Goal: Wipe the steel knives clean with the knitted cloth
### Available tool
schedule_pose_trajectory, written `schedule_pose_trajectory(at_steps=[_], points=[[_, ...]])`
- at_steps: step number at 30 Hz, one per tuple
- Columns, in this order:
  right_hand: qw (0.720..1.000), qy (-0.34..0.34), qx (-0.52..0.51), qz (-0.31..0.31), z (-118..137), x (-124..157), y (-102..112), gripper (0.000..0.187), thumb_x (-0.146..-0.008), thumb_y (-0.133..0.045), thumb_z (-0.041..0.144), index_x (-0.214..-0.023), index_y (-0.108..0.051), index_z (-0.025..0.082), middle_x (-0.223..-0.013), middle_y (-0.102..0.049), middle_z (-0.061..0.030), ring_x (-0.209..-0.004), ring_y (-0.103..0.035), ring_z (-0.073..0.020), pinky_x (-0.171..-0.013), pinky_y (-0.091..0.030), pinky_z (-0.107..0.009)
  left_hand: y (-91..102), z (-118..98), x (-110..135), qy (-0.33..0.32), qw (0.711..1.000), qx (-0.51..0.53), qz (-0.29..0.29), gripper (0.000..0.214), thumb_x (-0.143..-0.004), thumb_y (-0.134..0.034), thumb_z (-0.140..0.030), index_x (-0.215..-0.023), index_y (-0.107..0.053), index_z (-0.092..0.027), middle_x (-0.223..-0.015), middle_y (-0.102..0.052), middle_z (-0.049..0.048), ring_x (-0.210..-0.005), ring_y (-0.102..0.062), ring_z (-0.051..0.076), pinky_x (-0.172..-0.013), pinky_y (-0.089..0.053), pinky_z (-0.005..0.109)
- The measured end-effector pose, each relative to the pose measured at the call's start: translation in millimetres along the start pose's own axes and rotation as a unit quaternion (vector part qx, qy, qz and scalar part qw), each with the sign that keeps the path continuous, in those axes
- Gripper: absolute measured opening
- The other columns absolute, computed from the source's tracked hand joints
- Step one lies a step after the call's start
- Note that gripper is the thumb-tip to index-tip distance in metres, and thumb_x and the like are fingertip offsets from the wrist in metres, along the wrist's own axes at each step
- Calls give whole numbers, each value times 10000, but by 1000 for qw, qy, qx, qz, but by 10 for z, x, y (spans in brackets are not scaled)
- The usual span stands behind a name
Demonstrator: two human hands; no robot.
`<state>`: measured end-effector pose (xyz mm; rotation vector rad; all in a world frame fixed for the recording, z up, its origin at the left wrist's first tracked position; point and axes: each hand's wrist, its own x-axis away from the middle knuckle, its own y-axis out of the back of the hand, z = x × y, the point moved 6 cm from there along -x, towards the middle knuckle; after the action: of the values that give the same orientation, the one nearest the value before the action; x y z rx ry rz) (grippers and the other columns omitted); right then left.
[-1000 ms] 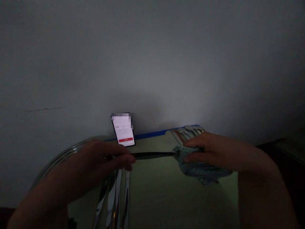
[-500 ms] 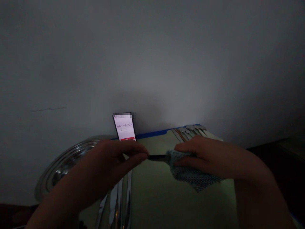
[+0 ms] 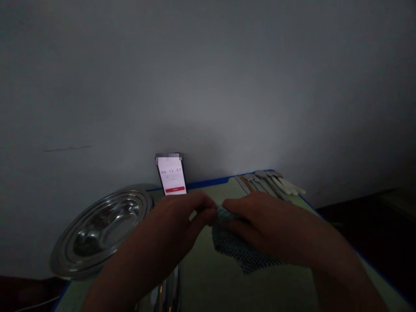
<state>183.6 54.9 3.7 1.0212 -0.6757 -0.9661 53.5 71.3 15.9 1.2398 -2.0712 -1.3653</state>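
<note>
My left hand point(image 3: 182, 223) is closed in a pinch, its fingertips meeting the edge of a checked blue-green cloth point(image 3: 240, 255). Between those fingertips is the end of a slim piece of cutlery, now hidden by fingers and cloth; its kind does not show. My right hand point(image 3: 260, 216) grips the cloth, which is folded over the cutlery and hangs below the fingers. Beneath my left forearm, several metal utensils point(image 3: 175, 288) lie lengthwise on the table. Beyond my right hand is a row of cutlery point(image 3: 256, 184), with spoon bowls and pale handles among it.
A shiny round metal bowl point(image 3: 61, 268) with a wide rim stands at the left. Against the wall point(image 3: 208, 86) leans a phone point(image 3: 172, 175) showing a timer. The greenish tabletop point(image 3: 208, 286) has a blue edge, with dark space past its right side.
My right hand and the cloth have moved left along the cutlery up to my left fingertips, covering the dark length that showed between them. My left hand has shifted slightly right.
</note>
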Motion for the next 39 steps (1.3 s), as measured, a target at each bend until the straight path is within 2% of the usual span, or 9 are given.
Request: schedule_pose_trajectory(at_steps=[5,11,18,23,27,29,31,34,39], points=[[1000,11,-2,-17,17,-24,-5,257,-895,-418,404,-824,-573,211,-760,-640,-40,-699,-566,-176,-570,-289,-277,7,-34,7,-19,999,-46,-19,179,-892,-449,-266,-812,-596,-204,-715,-653,-24,-620,-582,125,-575,-381,237],[999,38,-34,-10,-29,-23,19,314,-903,-416,458,-790,-572,211,-709,-613,-4,-630,-534,-129,-551,-293,-258,36,-102,22,-61,994,-72,-52,150,-906,-455,-253,-857,-590,-206,-752,-658,-21,-648,-588,126,-595,-382,239],[998,42,-53,13,-197,23,73,324,-899,-438,449,-771,-603,201,-677,-607,7,-598,-528,-117,-537,-311,-251,243,107,71,-5,995,-58,-78,202,-891,-454,-328,-844,-604,-201,-700,-655,-18,-606,-588,133,-586,-408,245],[999,35,-16,-1,-264,69,107,345,-904,-419,452,-820,-633,195,-725,-628,-22,-655,-550,-143,-571,-333,-258,246,284,106,29,998,-45,-13,230,-881,-458,-389,-887,-601,-209,-667,-640,-29,-489,-540,111,-494,-393,226],[997,61,-25,28,-132,2,14,283,-905,-440,386,-786,-607,190,-700,-615,-6,-646,-541,-122,-565,-310,-244,79,119,43,-53,998,-21,9,193,-875,-506,-365,-981,-624,-256,-927,-678,-15,-739,-613,128,-669,-449,234],[997,66,-33,39,-78,-38,-22,279,-901,-447,384,-765,-593,189,-684,-602,5,-637,-535,-112,-555,-298,-238,-27,54,0,-65,996,-30,47,205,-893,-474,-341,-902,-662,-260,-866,-688,-24,-750,-612,130,-673,-433,234],[996,72,-37,43,-56,-59,-31,289,-899,-451,389,-744,-585,186,-668,-590,12,-631,-532,-106,-548,-292,-233,-87,59,-25,-43,994,-42,91,266,-902,-452,-348,-808,-679,-245,-712,-674,-31,-638,-592,118,-588,-399,220],[995,78,-45,47,-109,-46,3,302,-894,-459,406,-738,-592,184,-655,-586,15,-622,-533,-104,-550,-306,-231,-28,166,-7,-13,992,-39,121,305,-892,-451,-372,-744,-668,-218,-618,-642,-34,-544,-554,101,-536,-368,210],[994,28,-80,70,-398,63,91,319,-898,-433,421,-784,-628,195,-723,-628,4,-627,-565,-115,-551,-357,-234,170,586,114,40,989,-10,140,349,-888,-404,-424,-764,-641,-200,-656,-646,-13,-589,-573,125,-551,-397,217]])
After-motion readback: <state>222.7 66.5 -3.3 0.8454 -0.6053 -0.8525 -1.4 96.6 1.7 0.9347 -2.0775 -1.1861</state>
